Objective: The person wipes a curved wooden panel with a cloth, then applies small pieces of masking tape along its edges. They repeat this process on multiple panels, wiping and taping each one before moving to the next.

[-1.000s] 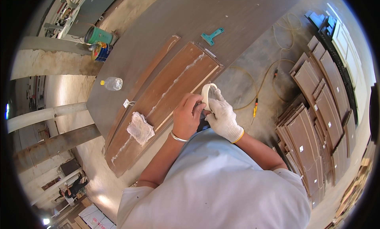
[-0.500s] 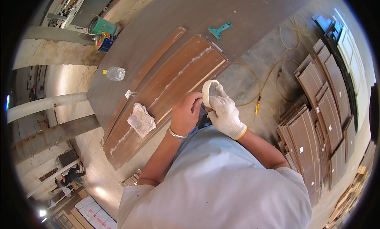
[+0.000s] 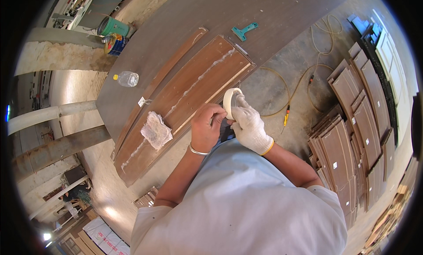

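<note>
In front of my body, my right hand, in a white knitted glove, grips a roll of cream masking tape. My left hand is bare, with a silver bangle at the wrist. Its thumb and fingers are pinched together at the roll's near left side; whether a loose tape end is between them is too small to tell. Beyond both hands lies a brown wooden panel with a whitish streak along it. A crumpled whitish cloth rests on the panel's nearer end.
The panel lies on a large dark tabletop, beside a narrow wooden strip. A teal scraper and a yellow-capped plastic bottle are there too. At right, a yellow hose lies on the floor near stacked brown panels.
My hands keep nearly the same hold on the tape roll. The view has shifted very slightly. A person in the far lower left background no longer shows clearly.
</note>
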{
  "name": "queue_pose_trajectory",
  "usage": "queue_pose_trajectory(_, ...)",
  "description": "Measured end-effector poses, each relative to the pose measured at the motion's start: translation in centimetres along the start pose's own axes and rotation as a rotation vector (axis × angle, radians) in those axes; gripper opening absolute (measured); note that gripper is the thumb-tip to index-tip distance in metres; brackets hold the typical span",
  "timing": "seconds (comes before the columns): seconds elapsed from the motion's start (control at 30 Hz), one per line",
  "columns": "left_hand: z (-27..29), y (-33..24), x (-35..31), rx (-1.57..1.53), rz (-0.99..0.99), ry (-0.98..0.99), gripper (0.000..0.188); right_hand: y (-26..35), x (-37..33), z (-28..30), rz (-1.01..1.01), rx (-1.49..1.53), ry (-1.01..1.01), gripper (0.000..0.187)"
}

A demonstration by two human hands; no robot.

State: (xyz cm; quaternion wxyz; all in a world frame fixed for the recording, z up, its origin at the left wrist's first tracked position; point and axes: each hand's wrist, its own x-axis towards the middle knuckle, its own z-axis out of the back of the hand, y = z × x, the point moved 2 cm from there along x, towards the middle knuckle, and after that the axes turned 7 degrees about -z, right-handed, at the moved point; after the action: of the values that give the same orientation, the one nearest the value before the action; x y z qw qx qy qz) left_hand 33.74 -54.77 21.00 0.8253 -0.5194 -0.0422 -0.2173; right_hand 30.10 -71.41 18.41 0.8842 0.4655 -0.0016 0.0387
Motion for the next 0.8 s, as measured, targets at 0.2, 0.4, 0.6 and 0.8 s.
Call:
queue_pose_trajectory(0.2, 0.2, -0.4, -0.1, -0.003, 0.020, -0.011, 0.013, 0.3, -0.1, 0.5, 0.022, -0.012, 0.007, 0.025)
queue_pose_trajectory(0.4, 0.9, -0.1, 0.1, 0.167, -0.141, 0.080, 0.014, 0.1, -0.5, 0.2, 0.026, -0.031, 0.014, 0.022)
queue_pose_trajectory(0.6, 0.8, -0.1, 0.5, 0.211, -0.247, 0.106, 0.016, -0.4, -0.7, -0.4, 0.049, -0.044, -0.009, 0.020)
queue_pose_trajectory(0.8, 1.5, -0.5, 0.9, 0.329, -0.296, 0.169, 0.018, -0.4, -0.4, -0.2, 0.104, -0.059, -0.013, 0.017)
